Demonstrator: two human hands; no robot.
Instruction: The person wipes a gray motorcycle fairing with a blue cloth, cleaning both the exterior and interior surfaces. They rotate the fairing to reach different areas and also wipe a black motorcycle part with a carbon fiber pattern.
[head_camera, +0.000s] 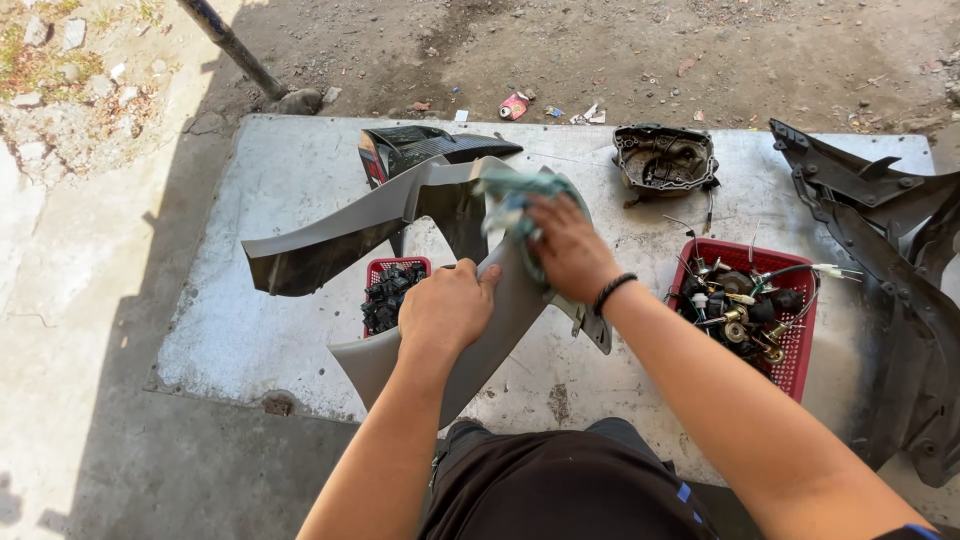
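A grey plastic body panel (340, 235) lies across a metal-topped table (270, 330), one arm reaching left and one coming toward me. My left hand (447, 307) grips the near arm of the panel. My right hand (568, 247) presses a crumpled green-and-white cloth (508, 205) onto the panel's upper bend. A black band sits on my right wrist.
A small red basket (378, 268) of black parts sits under the panel. A larger red basket (795, 345) holds bolts and wires. A dark metal engine cover (663, 158) lies at the back. Black plastic panels (880, 230) fill the right side. Dirt ground lies beyond.
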